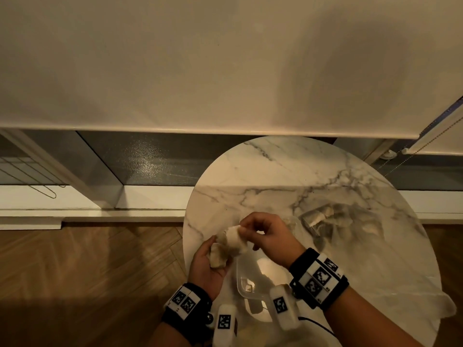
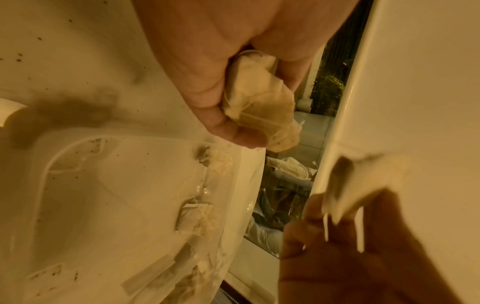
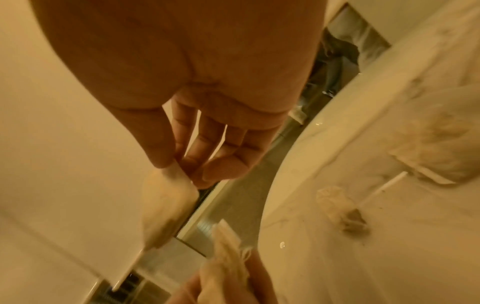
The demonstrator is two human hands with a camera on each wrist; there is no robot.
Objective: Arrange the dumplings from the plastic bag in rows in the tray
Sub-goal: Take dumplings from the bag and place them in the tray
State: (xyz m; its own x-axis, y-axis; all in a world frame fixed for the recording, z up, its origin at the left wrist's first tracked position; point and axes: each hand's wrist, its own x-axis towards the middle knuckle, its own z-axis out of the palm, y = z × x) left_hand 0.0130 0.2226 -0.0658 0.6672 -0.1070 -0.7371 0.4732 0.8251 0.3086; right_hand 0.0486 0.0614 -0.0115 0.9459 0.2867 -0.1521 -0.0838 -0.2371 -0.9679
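My left hand (image 1: pixel 206 264) holds a pale clump of dumplings (image 1: pixel 220 255) in its curled fingers, over the table's left edge. My right hand (image 1: pixel 246 229) pinches one dumpling (image 1: pixel 234 237) by its edge, just above that clump and touching it. In the right wrist view thumb and fingers nip the dumpling (image 3: pixel 166 203). The left wrist view shows the held clump (image 2: pixel 259 102) and the pinched dumpling (image 2: pixel 363 181). The clear plastic tray (image 1: pixel 241 289) lies below the hands; two dumplings (image 2: pixel 197 218) lie in it. The clear plastic bag (image 1: pixel 338 221) with more dumplings lies to the right.
Everything sits on a round marble table (image 1: pixel 288 171) by a window with a lowered white blind (image 1: pixel 225 71). Wooden floor (image 1: pixel 87 271) lies off the table's left edge. A black cable (image 1: pixel 318 324) runs near my right wrist.
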